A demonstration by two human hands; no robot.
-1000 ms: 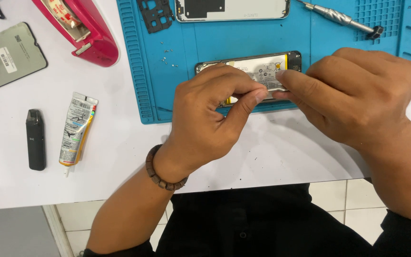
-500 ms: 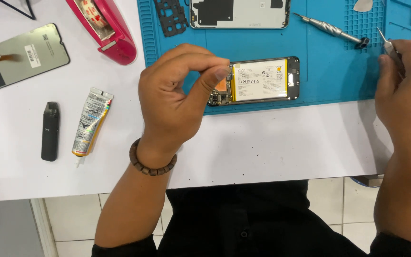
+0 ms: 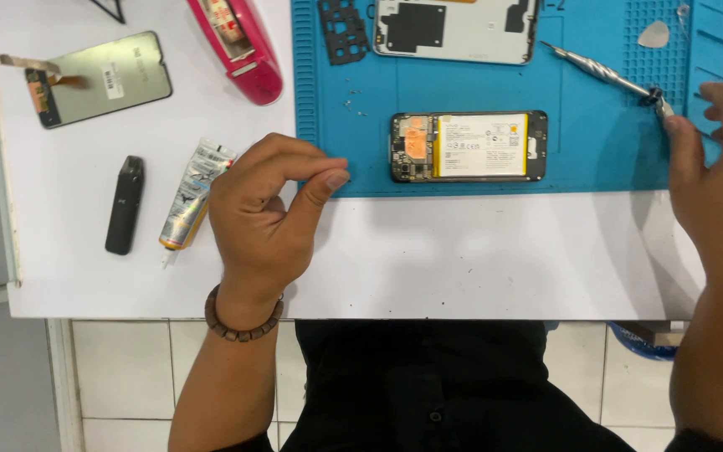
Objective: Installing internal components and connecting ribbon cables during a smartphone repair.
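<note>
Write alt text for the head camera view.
An opened phone lies on a blue mat. The left hand hovers pinched near the mat's corner, and the right hand touches a screwdriver.

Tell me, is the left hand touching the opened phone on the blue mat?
No, the left hand hangs pinched beside the opened phone, apart from it.

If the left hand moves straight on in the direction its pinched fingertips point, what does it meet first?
The left hand points rightward and slightly up. It would probably first meet the edge of the blue silicone repair mat, then the opened phone with its white battery. Its height above the table is unclear.
</note>
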